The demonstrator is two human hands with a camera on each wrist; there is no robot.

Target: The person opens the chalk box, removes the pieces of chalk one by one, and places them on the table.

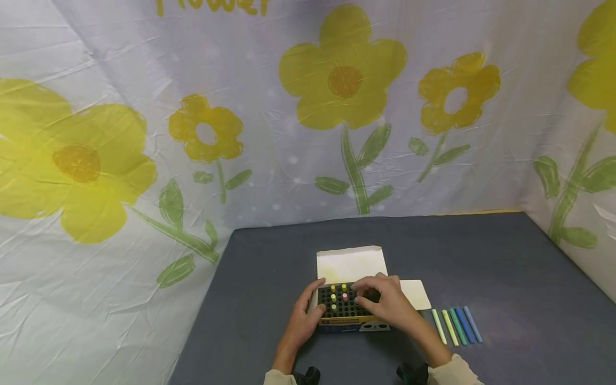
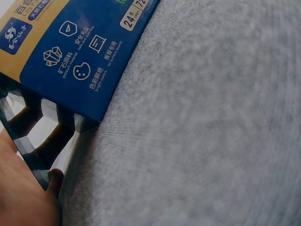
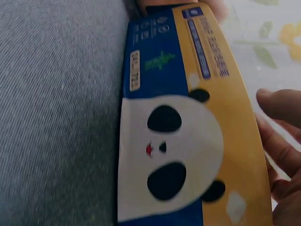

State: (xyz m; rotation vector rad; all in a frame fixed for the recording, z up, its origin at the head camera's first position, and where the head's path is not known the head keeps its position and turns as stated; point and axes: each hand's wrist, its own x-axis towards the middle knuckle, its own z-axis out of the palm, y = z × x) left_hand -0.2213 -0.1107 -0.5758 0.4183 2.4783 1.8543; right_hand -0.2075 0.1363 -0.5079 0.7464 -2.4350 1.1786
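Right hand [image 1: 387, 299]: over the black grid [image 1: 348, 312], thumb and forefinger apart, no stick visible between them.
Left hand [image 1: 308, 310]: clamped on left end of the chalk box [image 1: 353, 324].
Box: centre of desk [image 1: 269, 299], lid flap [image 1: 351, 264] open on far side.
Chalk: five sticks [image 1: 344, 297] upright in grid, left part; five loose sticks [image 1: 458, 326] right of box.
Progress: judged partway; most visible holes unfilled, five sticks out; loading or unloading, can't tell.

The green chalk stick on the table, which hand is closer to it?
The right. Your right hand is over the right part of the box, just left of the green chalk stick. Your left hand is farther away, at the box's left end.
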